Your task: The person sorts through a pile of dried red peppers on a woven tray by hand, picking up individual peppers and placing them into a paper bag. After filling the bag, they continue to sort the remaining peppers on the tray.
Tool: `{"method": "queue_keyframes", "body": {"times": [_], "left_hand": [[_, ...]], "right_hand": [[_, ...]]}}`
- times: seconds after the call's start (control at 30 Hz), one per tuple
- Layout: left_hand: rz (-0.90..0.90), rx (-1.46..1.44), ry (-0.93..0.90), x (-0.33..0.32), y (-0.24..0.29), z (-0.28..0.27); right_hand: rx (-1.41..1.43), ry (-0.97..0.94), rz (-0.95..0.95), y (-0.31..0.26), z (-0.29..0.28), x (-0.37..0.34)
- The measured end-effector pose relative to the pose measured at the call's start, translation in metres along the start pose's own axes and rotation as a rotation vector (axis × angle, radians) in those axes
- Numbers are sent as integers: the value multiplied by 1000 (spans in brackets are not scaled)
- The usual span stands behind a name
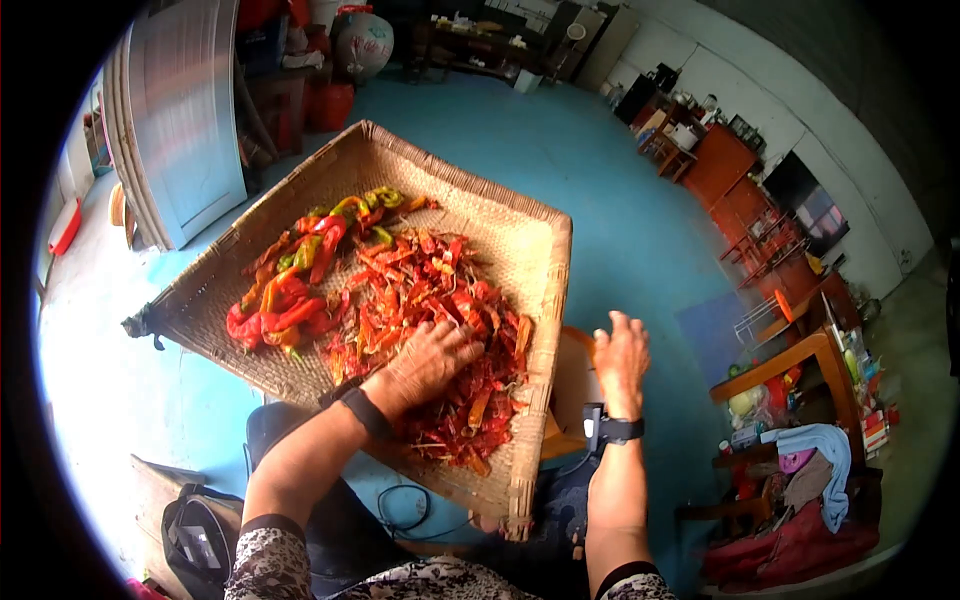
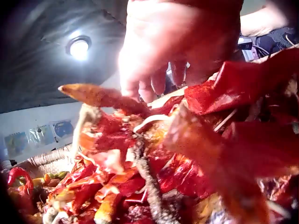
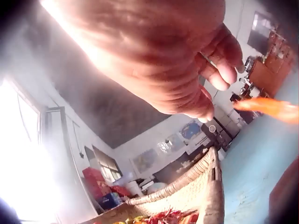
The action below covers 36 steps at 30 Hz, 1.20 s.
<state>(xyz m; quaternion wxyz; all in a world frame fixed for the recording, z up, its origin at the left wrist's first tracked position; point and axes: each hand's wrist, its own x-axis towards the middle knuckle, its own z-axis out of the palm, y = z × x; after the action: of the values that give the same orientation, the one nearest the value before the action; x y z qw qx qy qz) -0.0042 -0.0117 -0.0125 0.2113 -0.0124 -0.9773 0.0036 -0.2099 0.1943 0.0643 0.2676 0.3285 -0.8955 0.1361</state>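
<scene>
A woven basket tray point(image 1: 500, 200) tilts across the person's lap. In it lies a heap of cut red dried chili peppers point(image 1: 385, 265), with whole red and green peppers point(image 1: 285, 305) on the left. The left hand point(image 1: 425, 370) rests on the cut heap with loosely bent fingers; the left wrist view shows its fingertips point(image 2: 148, 93) low behind the chili pieces. Outside the tray's right rim, the right hand point(image 1: 622, 365) hangs in the air with loosely bent fingers. A blurred orange-red chili piece point(image 3: 268, 108) shows in the air beside its fingertips, apart from them.
Beside the tray's right rim stands a brown wooden piece point(image 1: 572, 390). A bag point(image 1: 200, 535) is at lower left, and a black cable point(image 1: 405, 510) lies on the blue floor point(image 1: 460, 120). A wooden chair heaped with clothes point(image 1: 800, 480) stands on the right.
</scene>
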Motion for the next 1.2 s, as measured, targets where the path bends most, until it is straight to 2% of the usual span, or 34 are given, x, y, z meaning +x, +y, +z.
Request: {"method": "queue_keyframes", "body": {"times": [0.07,0.1,0.13,0.17,0.2,0.27,0.3,0.33,0.37,0.4,0.47,0.53,0.6,0.63,0.67,0.7,0.8,0.87,0.93,1.07,1.1,1.17,1.2], "left_hand": [[68,10,63,6,5,8],[41,-15,11,7,9,12],[11,-39,-40,9,12,13],[-8,-1,-60,9,14,12],[-22,6,-116,10,15,8],[-49,16,-139,8,13,2],[-37,24,-10,3,9,2],[-45,34,-3,-1,5,2],[-94,13,-20,-5,1,0],[-140,-11,-39,-8,-4,-2],[-170,-43,-23,-14,-11,-14],[-216,-84,-43,-18,-17,-21],[-219,-122,3,-18,-19,-20],[-276,-184,55,-17,-19,-25],[-331,-246,107,-16,-17,-30],[-307,-269,194,-16,-14,-39],[-210,-394,230,-15,-6,-45],[-140,-331,285,-17,-6,-30],[-132,-196,-98,-17,-6,-24],[-191,-175,-87,-13,-4,-21],[-187,-175,-88,-13,-3,-18],[-107,-130,100,-15,-1,-11],[-105,-131,96,-15,0,-11]], "right_hand": [[251,-25,-141,-16,14,2],[434,-135,-187,-26,24,5],[442,-300,-168,-44,24,7],[560,-349,-228,-57,33,7],[542,-462,-185,-65,51,10],[401,-483,-240,-80,71,18],[421,-486,-258,-86,80,20],[440,-490,-277,-91,87,18],[520,-627,-207,-97,89,15],[520,-534,-304,-98,101,6],[607,-640,-320,-109,94,10],[778,-561,-418,-115,81,0],[799,-538,-506,-122,58,-10],[885,-496,-555,-126,48,-16],[862,-539,-535,-125,36,-22],[796,-514,-543,-121,35,-30],[739,-423,-606,-109,26,-39],[813,-341,-573,-104,11,-38],[852,-346,-534,-94,11,-39],[931,-336,-446,-79,7,-41],[959,-335,-348,-74,6,-40],[1057,-301,-173,-68,-3,-35],[1082,-186,-162,-63,1,-30]]}}
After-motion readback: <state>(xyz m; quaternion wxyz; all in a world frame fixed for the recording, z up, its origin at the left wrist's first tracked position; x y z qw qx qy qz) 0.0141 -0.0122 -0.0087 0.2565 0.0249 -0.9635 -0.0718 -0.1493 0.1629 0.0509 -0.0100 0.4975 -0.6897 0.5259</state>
